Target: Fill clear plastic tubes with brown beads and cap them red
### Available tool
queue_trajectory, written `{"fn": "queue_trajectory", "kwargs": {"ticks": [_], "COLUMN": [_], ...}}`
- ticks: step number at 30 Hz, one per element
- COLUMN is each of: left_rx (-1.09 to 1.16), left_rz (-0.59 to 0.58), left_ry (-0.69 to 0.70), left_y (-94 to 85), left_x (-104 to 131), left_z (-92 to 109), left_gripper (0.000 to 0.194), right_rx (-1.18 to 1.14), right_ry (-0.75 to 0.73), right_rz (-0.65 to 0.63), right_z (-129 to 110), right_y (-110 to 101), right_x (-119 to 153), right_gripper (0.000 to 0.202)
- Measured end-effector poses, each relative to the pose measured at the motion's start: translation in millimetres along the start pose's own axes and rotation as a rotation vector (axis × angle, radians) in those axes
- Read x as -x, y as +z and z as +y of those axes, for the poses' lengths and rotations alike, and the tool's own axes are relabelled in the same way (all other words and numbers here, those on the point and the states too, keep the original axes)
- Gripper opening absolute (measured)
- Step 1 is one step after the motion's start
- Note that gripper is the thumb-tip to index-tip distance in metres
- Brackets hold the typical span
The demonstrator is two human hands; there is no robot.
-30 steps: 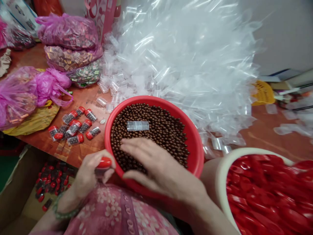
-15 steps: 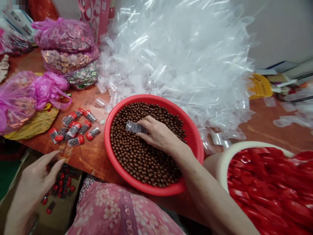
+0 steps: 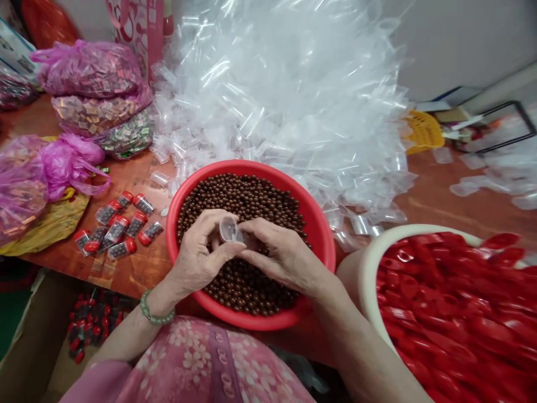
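My left hand [image 3: 203,252], with a green bead bracelet on its wrist, grips a clear plastic cup [image 3: 229,229] between thumb and fingers, its round mouth turned toward me. Close at its right side is my right hand [image 3: 281,252], thumb and fingers bent toward the cup; whether they hold anything is hidden. Both hands are over a red basin [image 3: 327,240] of small round brown balls [image 3: 247,193]. Left of the basin, several filled clear tubes with red caps [image 3: 117,228] lie on the table.
Behind the basin rises a large heap of clear plastic pieces [image 3: 285,101]. A cream tub [image 3: 369,268] of red plastic parts [image 3: 461,319] stands at the right. Pink bags [image 3: 92,70] lie at the left. Below, a cardboard box [image 3: 37,341] holds red-capped tubes.
My left hand has come up from above the cardboard box to the basin and taken hold of a clear cup. My right hand has turned, and the view has shifted slightly.
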State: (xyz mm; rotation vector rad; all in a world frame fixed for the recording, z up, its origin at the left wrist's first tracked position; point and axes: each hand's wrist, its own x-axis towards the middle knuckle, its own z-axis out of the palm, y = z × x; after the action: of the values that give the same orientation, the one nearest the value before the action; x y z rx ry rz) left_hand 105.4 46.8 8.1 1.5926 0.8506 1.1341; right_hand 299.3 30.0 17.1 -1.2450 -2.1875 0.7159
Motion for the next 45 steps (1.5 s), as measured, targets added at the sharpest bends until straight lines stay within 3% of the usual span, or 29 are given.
{"fn": "queue_trajectory", "kwargs": {"ticks": [3, 5, 8, 11, 15, 20, 22, 26, 30, 34, 37, 41, 45], "left_rx": [-0.155, -0.418, -0.962, -1.365, -1.549, -1.364, -1.284, -1.128, -0.877, -0.544, -0.404, -0.366, -0.374], "left_rz": [-0.016, -0.185, -0.483, -0.649, -0.761, -0.999, -1.021, -0.954, -0.857, -0.739, -0.66, -0.599, -0.611], "left_ry": [0.066, 0.074, 0.077, 0.149, 0.262, 0.18, 0.095, 0.0, -0.049, -0.075, -0.044, 0.017, -0.067], "left_y": [-9.9, -17.3, -22.5, -16.7, 2.2, 19.8, 20.6, 12.9, 0.0, -10.0, -13.4, -14.6, -15.3], "left_x": [-6.0, -13.6, -23.4, -25.5, -26.2, -46.7, -55.6, -61.8, -58.7, -55.3, -53.0, -49.9, -46.9], "left_z": [9.6, 12.7, 9.2, 4.3, 11.4, 15.4, 7.6, -11.0, -19.0, -19.3, -18.5, -16.7, -13.6], "left_gripper": [0.03, 0.025, 0.015, 0.014, 0.023, 0.026, 0.027, 0.022, 0.017, 0.025, 0.029, 0.032, 0.03], "right_rx": [0.125, 0.272, 0.563, 0.751, 0.766, 0.656, 0.61, 0.394, 0.022, -0.214, -0.248, -0.205, -0.191], "right_ry": [0.066, 0.155, 0.316, 0.396, 0.354, 0.313, 0.318, 0.348, 0.353, 0.314, 0.294, 0.292, 0.3], "right_rz": [-0.024, -0.055, -0.227, -0.375, -0.467, -0.525, -0.527, -0.468, -0.273, -0.1, -0.021, -0.02, -0.015], "right_z": [8.1, 12.6, 15.7, 15.0, 11.9, 15.1, 20.2, 31.7, 37.0, 34.1, 30.6, 29.3, 31.9], "right_y": [-7.9, -16.9, -29.5, -31.7, -16.9, -0.6, -0.4, -4.3, -6.6, -6.5, -5.4, -4.0, -2.0], "right_x": [8.8, 11.9, 10.6, 3.1, -11.2, -20.2, -19.0, -10.7, 1.1, 9.3, 11.3, 12.9, 15.3], "right_gripper": [0.022, 0.023, 0.015, 0.018, 0.029, 0.026, 0.026, 0.025, 0.028, 0.026, 0.028, 0.027, 0.024]}}
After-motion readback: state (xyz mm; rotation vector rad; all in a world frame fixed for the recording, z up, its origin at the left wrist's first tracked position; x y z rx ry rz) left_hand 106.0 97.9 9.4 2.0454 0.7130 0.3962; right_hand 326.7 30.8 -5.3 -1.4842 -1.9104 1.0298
